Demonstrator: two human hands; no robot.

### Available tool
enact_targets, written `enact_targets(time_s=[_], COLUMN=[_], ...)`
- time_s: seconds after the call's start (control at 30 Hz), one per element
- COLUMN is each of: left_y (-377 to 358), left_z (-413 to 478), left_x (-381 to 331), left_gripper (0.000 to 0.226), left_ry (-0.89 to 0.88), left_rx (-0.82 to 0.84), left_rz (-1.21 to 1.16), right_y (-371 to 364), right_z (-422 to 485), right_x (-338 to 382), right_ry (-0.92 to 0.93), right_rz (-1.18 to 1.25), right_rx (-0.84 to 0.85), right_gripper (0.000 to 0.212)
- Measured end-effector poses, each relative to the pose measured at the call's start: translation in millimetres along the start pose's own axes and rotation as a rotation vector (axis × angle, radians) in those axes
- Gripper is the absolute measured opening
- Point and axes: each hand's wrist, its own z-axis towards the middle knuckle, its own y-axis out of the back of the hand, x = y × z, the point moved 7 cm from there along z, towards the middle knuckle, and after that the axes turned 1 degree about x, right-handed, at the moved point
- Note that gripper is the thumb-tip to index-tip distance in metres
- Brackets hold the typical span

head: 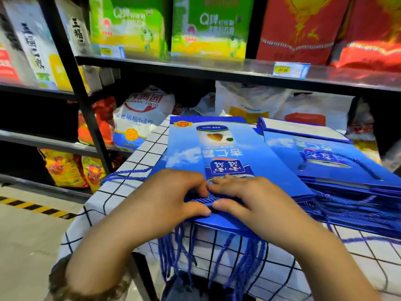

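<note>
A flat blue paper gift bag (227, 148) printed with a drink can lies on top of a pile on a table with a white black-grid cloth (138, 153). My left hand (171, 192) and my right hand (245, 196) meet at the bag's near edge. Fingers lie on top and thumbs curl underneath, pinching that edge. A blue rope handle (201, 200) runs between the thumbs and fingers. Several more blue rope handles (208, 257) hang over the table's front edge below my hands.
A second pile of the same blue bags (338, 161) lies to the right. Black shelves (86, 118) behind and left hold flour sacks (138, 118), green boxes (208, 27) and red bags (303, 29). Bare floor with a yellow-black stripe (32, 205) is at the left.
</note>
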Motion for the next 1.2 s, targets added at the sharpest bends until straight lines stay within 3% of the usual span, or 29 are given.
enact_targets(time_s=[0.2, 0.47, 0.6, 0.7, 0.73, 0.9, 1.03, 1.13, 1.2], left_y=[38, 76, 80, 68, 65, 60, 55, 53, 51], left_z=[-24, -25, -14, 1, 5, 28, 38, 40, 41], left_x=[13, 31, 16, 1, -5, -37, -48, -39, -31], left_gripper=[0.023, 0.022, 0.02, 0.023, 0.023, 0.025, 0.027, 0.026, 0.025], left_ry=[0.15, 0.319, 0.246, 0.215, 0.197, 0.081, 0.05, 0.082, 0.109], left_rx=[-0.036, -0.12, -0.311, -0.307, -0.309, -0.285, -0.222, -0.217, -0.22], left_rz=[0.226, 0.248, -0.042, -0.294, -0.364, -0.617, -0.661, -0.683, -0.702], right_y=[0, 8, 17, 39, 43, 29, 32, 31, 29], right_z=[-6, -20, -19, -23, -24, -7, 1, 0, 0], right_x=[2, 5, 1, 7, 9, 19, 15, 10, 6], right_ry=[-0.067, -0.13, -0.156, -0.073, -0.066, -0.098, -0.12, -0.138, -0.151], right_rz=[-0.044, -0.004, 0.131, 0.181, 0.208, 0.374, 0.494, 0.589, 0.658], right_rx=[0.013, -0.041, -0.176, -0.498, -0.536, -0.267, -0.302, -0.243, -0.227], right_gripper=[0.041, 0.045, 0.048, 0.021, 0.013, 0.017, 0.033, 0.015, 0.016])
